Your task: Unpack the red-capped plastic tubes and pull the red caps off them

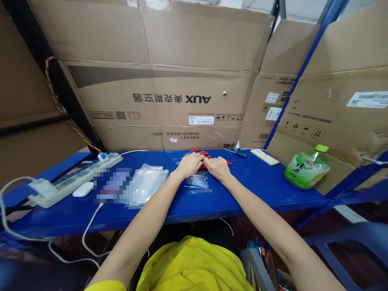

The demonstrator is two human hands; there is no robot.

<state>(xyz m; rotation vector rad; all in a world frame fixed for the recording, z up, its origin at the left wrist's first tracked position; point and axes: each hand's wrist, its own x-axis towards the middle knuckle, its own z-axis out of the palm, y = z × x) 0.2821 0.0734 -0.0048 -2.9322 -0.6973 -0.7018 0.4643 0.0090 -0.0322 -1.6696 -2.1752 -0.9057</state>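
Note:
My left hand [190,165] and my right hand [217,167] meet over a pile on the blue table, with fingers curled in. Small red handles [205,153] show between and behind the fingers; they look like small screwdrivers with thin shafts. My fingers close on some of these, though exactly what each hand holds is partly hidden. Just below the hands lies a row of thin, clear or shiny rods [197,180], roughly side by side. Clear plastic zip bags [148,184] are stacked to the left of my left forearm.
A green-handled screwdriver [240,153] and a white phone-like slab [264,157] lie at the back right. A green tea bottle [307,167] stands farther right. On the left are a power strip [79,178], a white case [83,189] and cables. Cardboard [169,81] walls the back.

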